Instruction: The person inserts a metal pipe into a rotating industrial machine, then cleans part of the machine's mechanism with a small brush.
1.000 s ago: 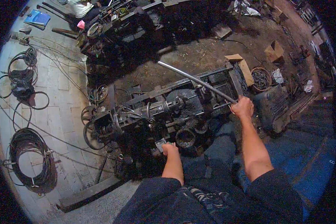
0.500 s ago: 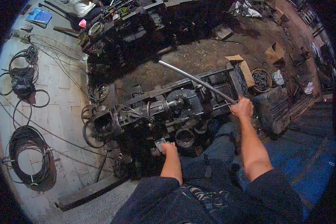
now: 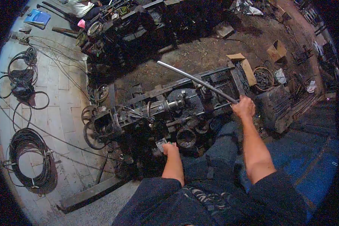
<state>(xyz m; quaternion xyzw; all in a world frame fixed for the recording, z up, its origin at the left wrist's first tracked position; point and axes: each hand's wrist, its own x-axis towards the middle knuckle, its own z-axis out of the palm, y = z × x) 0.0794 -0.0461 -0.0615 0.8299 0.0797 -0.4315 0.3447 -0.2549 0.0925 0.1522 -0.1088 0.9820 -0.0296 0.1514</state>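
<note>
My right hand (image 3: 245, 108) is closed around the lower end of a long, straight metal rod (image 3: 194, 80). The rod slants up and to the left across a greasy lathe (image 3: 160, 110), its far end standing out over the dirt floor. At the near side of the machine, my left hand (image 3: 170, 148) grips a small pale grey box (image 3: 161, 144), with a bit of green showing by the fingers. A round dark metal opening (image 3: 186, 138) lies just right of that hand. The lathe's spindle shows bare shiny metal.
Coiled black cable (image 3: 29, 158) and more hoses (image 3: 23, 88) lie on the tiled floor at left. Open cardboard boxes (image 3: 248, 72) and a basket of metal scraps (image 3: 263, 78) stand at right. Another machine (image 3: 139, 28) stands across, a person in white (image 3: 81, 7) beside it.
The rod's far end has shifted very slightly left, and the view has moved a little. Both hands keep their holds.
</note>
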